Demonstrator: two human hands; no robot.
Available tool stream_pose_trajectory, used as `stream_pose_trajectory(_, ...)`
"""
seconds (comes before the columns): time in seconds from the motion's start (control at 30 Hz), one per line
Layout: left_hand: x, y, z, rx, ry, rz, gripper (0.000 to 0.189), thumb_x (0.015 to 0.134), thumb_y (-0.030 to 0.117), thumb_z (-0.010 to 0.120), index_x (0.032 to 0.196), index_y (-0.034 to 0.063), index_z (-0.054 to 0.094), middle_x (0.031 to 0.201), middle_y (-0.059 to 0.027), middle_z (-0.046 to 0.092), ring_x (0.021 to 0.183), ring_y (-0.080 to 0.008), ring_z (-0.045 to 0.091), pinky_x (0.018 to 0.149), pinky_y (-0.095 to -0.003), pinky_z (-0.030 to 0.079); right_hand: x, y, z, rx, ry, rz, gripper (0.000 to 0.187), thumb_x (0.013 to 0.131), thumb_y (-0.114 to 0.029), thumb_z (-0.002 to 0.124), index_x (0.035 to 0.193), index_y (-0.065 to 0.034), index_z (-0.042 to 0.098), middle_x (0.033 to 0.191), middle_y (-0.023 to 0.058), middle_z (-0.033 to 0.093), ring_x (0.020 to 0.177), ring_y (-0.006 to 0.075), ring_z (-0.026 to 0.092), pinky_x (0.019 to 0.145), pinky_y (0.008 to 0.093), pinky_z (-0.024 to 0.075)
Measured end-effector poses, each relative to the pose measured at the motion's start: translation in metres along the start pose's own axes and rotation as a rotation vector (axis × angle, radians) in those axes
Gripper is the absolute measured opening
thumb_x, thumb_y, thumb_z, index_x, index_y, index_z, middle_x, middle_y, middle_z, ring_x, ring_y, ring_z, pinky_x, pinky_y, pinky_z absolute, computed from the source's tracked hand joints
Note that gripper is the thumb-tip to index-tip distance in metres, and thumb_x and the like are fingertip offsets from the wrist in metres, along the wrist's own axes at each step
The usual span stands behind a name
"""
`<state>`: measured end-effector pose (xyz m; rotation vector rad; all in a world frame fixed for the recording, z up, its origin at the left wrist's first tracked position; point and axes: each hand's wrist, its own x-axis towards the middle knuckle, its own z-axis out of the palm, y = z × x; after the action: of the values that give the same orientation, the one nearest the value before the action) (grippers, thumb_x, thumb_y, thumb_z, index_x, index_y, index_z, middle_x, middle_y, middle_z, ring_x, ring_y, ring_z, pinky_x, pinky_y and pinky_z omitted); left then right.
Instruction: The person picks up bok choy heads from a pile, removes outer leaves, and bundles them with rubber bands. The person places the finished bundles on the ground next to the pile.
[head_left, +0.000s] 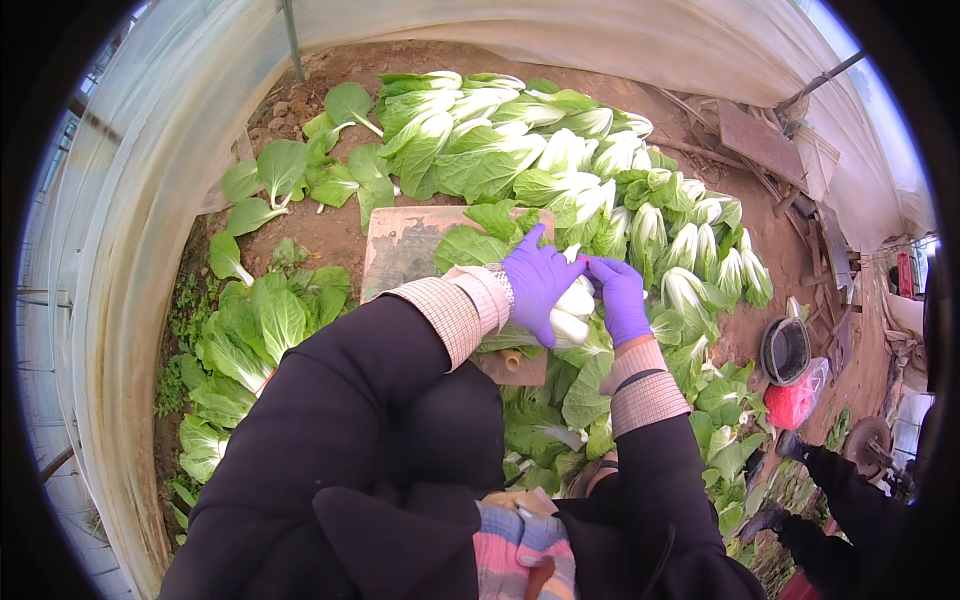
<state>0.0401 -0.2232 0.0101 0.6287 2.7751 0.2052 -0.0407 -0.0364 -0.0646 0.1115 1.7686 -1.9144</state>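
Observation:
My left hand (536, 281), in a purple glove, lies over a bunch of bok choy (574, 309) and holds it, fingers spread. The bunch's white stalk bases face right, and green leaves (469, 247) stick out beyond the hand. My right hand (621, 296), gloved the same way, meets the left fingertips at the stalks. A tiny piece of red strip (586, 260) shows between the pinched fingertips; most of it is hidden. Beneath the bunch is a worn wooden board (397, 240) in front of my knees. A short tan tube (511, 360) sits at its near edge.
Many bok choy heads (562, 150) lie in rows on the soil beyond the board. A banded bunch (247, 337) rests at left beside the plastic sheeting (202, 112). At right are a black bucket (785, 349), a red plastic bag (791, 401), scrap boards (761, 146) and another person's legs (840, 487).

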Motion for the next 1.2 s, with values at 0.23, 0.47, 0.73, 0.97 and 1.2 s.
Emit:
stream_pose_trajectory(0.23,0.001,0.001,-0.003,-0.021,-0.015,0.001,0.133,0.052,0.069,0.083,0.154,0.0022,0.028,0.119,-0.0136,0.063,0.118,-0.0311,0.059,0.118,-0.0610,0.019,0.001,-0.020,0.002,-0.129,-0.014,0.025,0.017,0.097,-0.017,0.065,0.098,-0.0022,0.074,0.072,-0.0023,0.060,0.057,0.0052,0.046,0.052,0.0204,0.0349)
stream_pose_trajectory(0.47,0.001,0.002,-0.005,-0.002,-0.018,-0.004,0.128,0.054,0.068,0.083,0.152,0.0045,0.031,0.120,-0.0139,0.062,0.118,-0.0312,0.058,0.118,-0.0622,0.019,0.003,-0.040,-0.002,-0.137,-0.270,0.111,0.016,0.095,-0.015,0.063,0.102,-0.0040,0.074,0.070,-0.0034,0.058,0.056,0.0049,0.044,0.050,0.0203,0.0323)
stream_pose_trajectory(0.73,0.005,0.003,-0.007,0.020,-0.081,-0.003,0.109,0.056,0.069,0.082,0.133,0.0002,0.049,0.116,-0.0143,0.063,0.117,-0.0311,0.059,0.119,-0.0623,0.018,-0.007,-0.048,0.008,-0.658,-0.297,-0.135,0.017,0.089,-0.018,0.068,0.097,-0.0043,0.075,0.079,0.0012,0.068,0.067,0.0110,0.060,0.064,0.0262,0.0492)
stream_pose_trajectory(0.97,0.004,0.004,-0.003,0.049,-0.033,0.003,0.101,0.056,0.071,0.080,0.123,-0.0009,0.055,0.109,-0.0135,0.063,0.113,-0.0302,0.060,0.119,-0.0624,0.017,0.004,-0.052,0.013,-0.784,-0.230,-0.092,0.021,0.077,-0.019,0.077,0.088,-0.0021,0.072,0.084,0.0136,0.072,0.075,0.0235,0.068,0.074,0.0354,0.0544)
stream_pose_trajectory(1.2,0.007,0.008,-0.010,0.055,-0.093,-0.035,0.102,0.057,0.070,0.080,0.126,0.0002,0.053,0.109,-0.0131,0.064,0.114,-0.0300,0.060,0.119,-0.0648,0.015,0.022,-0.033,0.017,-1.313,0.083,-0.387,0.017,0.077,-0.014,0.070,0.084,-0.0009,0.063,0.085,0.0218,0.067,0.084,0.0373,0.068,0.078,0.0428,0.0532)
